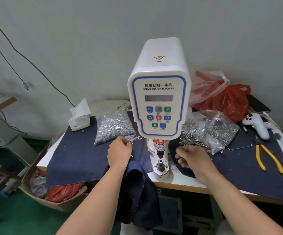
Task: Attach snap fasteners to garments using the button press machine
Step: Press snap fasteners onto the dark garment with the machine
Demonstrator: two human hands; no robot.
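Behind the left hand (119, 150), its fingertips at loose snaps (134, 139) stay hidden.

The button press machine (159, 102) stands on the table (184, 183), near its front edge. Left of the machine lies a bag of snap caps (114, 127), with a few loose caps (134, 139) spilled between that bag and the machine. Farther left of the machine sits a tissue box (79, 118). Right of the machine lies a bag of snap rings (208, 131), and behind that bag, plastic bags (222, 95). Pliers (267, 156) lie well to the machine's right, with a handheld controller (256, 125) behind them. A garment (137, 192) hangs over the table edge in front of the machine, to its left. A cardboard box (40, 189) sits on the floor, below and left of the machine.
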